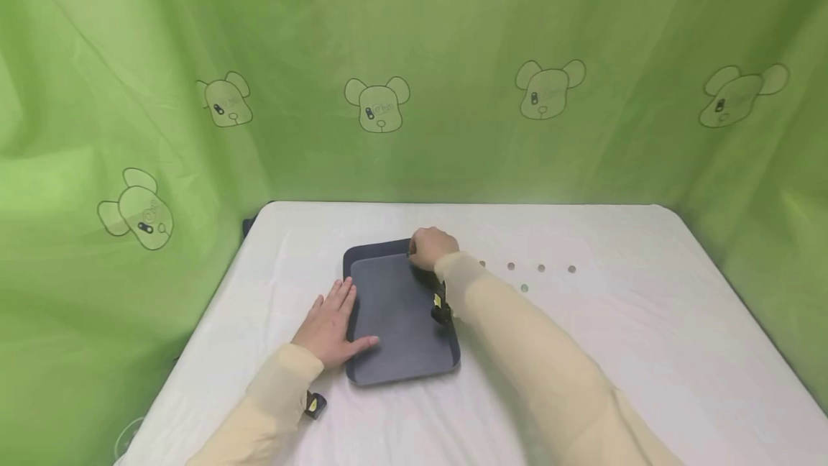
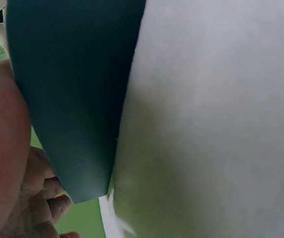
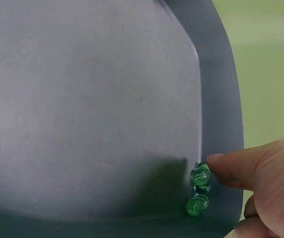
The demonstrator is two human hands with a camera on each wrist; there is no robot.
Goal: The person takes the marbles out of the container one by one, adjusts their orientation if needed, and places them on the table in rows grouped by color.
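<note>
A dark grey rectangular tray (image 1: 401, 329) lies on the white-covered table. My left hand (image 1: 328, 326) rests on its left rim, fingers extended along the outside and thumb reaching over the tray floor. The tray's outer wall (image 2: 77, 99) fills much of the left wrist view beside that hand. My right hand (image 1: 432, 248) is at the tray's far right corner, fingers curled. Several green glass marbles (image 3: 197, 205) sit in that corner against the wall. The right hand seems to pinch the uppermost one; its thumb tip partly covers it, and the other pinching finger is hidden.
To the right of the tray, several small brownish round pieces (image 1: 541, 268) lie in a row, one partly behind the right sleeve. A single green one (image 1: 525, 288) lies nearer. Green curtains (image 1: 453, 157) printed with bear heads surround the table.
</note>
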